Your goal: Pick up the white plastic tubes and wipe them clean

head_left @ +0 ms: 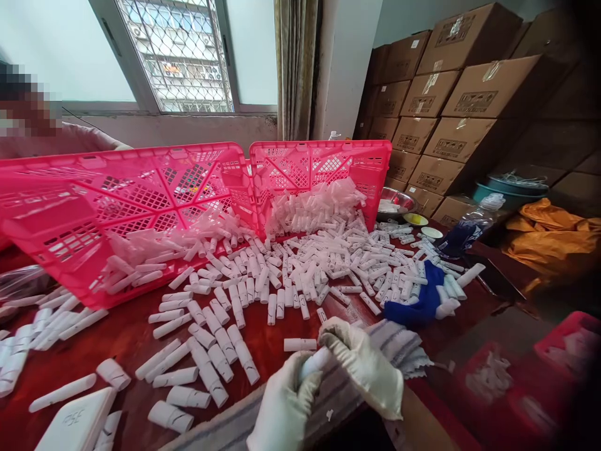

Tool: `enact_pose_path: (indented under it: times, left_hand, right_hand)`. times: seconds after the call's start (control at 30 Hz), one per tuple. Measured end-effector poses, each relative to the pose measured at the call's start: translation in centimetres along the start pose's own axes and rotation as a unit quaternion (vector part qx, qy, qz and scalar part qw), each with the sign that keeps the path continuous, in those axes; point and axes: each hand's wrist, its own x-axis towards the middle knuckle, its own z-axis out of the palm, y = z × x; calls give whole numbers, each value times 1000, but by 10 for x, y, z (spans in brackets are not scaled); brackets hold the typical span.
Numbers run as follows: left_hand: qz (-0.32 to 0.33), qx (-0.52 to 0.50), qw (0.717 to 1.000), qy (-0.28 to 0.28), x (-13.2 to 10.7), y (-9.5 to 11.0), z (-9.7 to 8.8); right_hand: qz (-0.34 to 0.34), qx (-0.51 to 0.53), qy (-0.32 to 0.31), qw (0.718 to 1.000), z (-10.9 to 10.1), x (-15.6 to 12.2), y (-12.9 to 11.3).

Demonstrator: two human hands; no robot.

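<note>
Both of my hands wear white gloves and meet over a striped cloth (220, 432) at the table's near edge. My left hand (284, 401) is closed around a white tube (315, 363). At the tube's far end, my right hand (364, 363) has its fingers pinched together; whether they hold a separate small piece is hidden. Just beyond my hands, a loose white tube (299, 344) lies on the red table. Many more white tubes with dark printed marks (206, 366) are spread to the left and in a heap (323, 257) ahead.
Two pink crates (178, 150) (323, 145) lie tipped toward me, with bagged tubes inside. A blue cloth (425, 294), a bottle (469, 228) and a metal bowl (406, 202) are at right. A white device (75, 419) sits front left. Cartons (451, 147) are stacked behind; another person sits far left.
</note>
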Motion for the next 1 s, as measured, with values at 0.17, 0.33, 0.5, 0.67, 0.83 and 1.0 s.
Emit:
enact_pose_path:
  times: [0.17,0.33,0.5,0.67,0.83,1.0]
  left_hand:
    - [16,9,995,98,-6,-8,16]
    - [43,83,988,127,-6,-12,4]
    - [81,189,973,107,-4,-17,2]
    - [83,194,970,123,-4,-13,0]
    - [-47,-172,973,-148,-4,3,-16]
    - [-127,-396,857,-305,-6,11,-10]
  right_hand:
    - [21,73,-20,997,19,-5,-3]
    - [-3,97,119,988,14,-8,11]
    - [10,101,79,992,13,-6,19]
    - [54,91,49,993,8,-1,3]
    - [-38,106,-21,993,-6,-3,-1]
    - [-65,135,-66,987,-14,-16,8]
